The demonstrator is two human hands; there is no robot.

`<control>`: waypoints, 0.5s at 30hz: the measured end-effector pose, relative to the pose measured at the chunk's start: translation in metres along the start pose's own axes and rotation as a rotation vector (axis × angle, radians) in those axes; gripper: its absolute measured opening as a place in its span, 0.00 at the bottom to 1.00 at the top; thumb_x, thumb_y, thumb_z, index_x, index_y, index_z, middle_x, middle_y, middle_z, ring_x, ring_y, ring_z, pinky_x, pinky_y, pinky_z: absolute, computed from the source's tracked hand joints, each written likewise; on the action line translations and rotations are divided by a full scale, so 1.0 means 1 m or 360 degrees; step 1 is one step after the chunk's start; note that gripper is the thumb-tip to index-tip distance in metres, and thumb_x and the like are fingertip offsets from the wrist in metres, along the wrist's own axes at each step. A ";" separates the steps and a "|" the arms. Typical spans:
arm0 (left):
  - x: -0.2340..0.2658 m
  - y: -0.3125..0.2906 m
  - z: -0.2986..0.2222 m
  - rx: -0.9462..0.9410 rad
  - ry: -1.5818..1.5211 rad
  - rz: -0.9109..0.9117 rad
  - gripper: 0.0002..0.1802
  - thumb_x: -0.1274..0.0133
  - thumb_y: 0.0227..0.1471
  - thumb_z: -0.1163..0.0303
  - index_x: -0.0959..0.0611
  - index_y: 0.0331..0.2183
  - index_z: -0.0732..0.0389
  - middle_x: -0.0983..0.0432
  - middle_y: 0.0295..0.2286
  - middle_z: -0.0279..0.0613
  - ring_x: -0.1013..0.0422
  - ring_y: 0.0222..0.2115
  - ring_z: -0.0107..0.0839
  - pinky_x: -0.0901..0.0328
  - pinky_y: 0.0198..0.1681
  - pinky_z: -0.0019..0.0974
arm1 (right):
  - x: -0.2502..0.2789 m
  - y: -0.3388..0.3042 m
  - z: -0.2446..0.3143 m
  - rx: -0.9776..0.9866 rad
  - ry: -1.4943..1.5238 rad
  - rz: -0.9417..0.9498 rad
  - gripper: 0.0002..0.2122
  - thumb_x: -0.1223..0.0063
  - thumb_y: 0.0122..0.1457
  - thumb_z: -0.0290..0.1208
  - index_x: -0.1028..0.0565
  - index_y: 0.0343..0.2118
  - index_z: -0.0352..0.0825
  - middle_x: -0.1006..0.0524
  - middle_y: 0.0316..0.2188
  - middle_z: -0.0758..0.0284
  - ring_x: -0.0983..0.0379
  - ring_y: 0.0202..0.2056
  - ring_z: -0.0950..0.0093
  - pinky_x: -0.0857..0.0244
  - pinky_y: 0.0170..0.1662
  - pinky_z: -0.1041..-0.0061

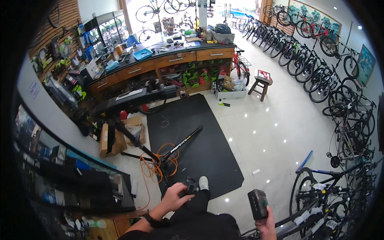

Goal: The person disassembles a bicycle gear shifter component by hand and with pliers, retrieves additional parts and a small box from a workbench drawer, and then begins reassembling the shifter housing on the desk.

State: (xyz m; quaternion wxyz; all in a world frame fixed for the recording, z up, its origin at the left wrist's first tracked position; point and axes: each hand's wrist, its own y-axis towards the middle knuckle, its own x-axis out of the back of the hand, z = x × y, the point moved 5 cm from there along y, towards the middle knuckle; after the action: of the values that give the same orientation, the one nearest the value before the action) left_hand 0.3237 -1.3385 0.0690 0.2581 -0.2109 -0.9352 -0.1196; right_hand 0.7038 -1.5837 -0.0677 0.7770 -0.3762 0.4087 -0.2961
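My left hand (174, 197), with a dark band on its wrist, is closed around a small black part (192, 185) of uneven shape in front of my body. What kind of part it is cannot be made out. Off to the right, my right hand (267, 226) grips a black box (258, 203) by its lower end, fingers along its right side. The box is tilted slightly and held over the pale floor. A black repair stand (176, 149) rises just beyond my left hand, and an orange hose (173, 145) lies coiled around its base.
A black mat (212, 148) covers the floor ahead. At the back stands a long workbench (176, 60) with tools and drawers. A wooden stool (261, 85), a white box of parts (232, 94) and cardboard boxes (107, 140) stand around. Bicycles (296, 64) line the right side.
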 end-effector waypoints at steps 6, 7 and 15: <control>-0.009 0.191 0.017 -0.0266 -0.0067 0.0114 0.15 0.35 0.46 0.66 0.22 0.31 0.64 0.28 0.26 0.45 0.31 0.29 0.44 0.35 0.34 0.40 | -0.064 0.059 0.103 0.0150 0.0136 -0.0216 0.19 0.45 0.53 0.59 0.23 0.34 0.47 0.25 0.21 0.75 0.36 0.17 0.77 0.52 0.15 0.80; -0.010 0.219 0.020 -0.0251 -0.0071 0.0129 0.15 0.35 0.46 0.66 0.22 0.31 0.64 0.28 0.26 0.45 0.31 0.29 0.44 0.35 0.34 0.40 | -0.074 0.065 0.121 0.0160 0.0181 -0.0280 0.20 0.44 0.52 0.60 0.23 0.33 0.47 0.26 0.21 0.75 0.37 0.16 0.77 0.52 0.15 0.81; 0.012 0.409 0.084 0.0090 -0.0280 -0.0120 0.15 0.35 0.47 0.68 0.21 0.33 0.67 0.25 0.28 0.45 0.27 0.30 0.35 0.32 0.36 0.35 | -0.269 0.180 0.292 0.0354 -0.0039 -0.0155 0.16 0.47 0.59 0.55 0.23 0.38 0.47 0.20 0.26 0.75 0.28 0.18 0.82 0.49 0.13 0.84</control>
State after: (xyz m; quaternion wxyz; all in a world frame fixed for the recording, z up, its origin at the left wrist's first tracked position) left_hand 0.4649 -0.9457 0.0523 0.1761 -0.1779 -0.9645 -0.0837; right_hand 0.8501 -1.1800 0.0061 0.8035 -0.3108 0.3451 -0.3724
